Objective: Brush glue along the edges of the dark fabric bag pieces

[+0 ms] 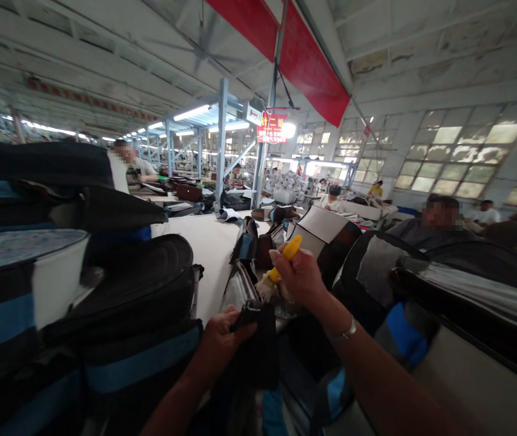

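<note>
One yellow-handled brush (284, 258) gripped in right hand (299, 277)

Oh, bright yellow brush handle (285, 258) in the right hand (299, 277), black fabric (258, 339) in the left hand (222, 342), blue-striped black bags (140, 357) just beyond it!

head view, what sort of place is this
Probably a bag-making workshop: stacks of black-and-blue bags crowd a long white worktable, the right hand holds a yellow-handled brush, and more workers line benches under strip lights.
</note>
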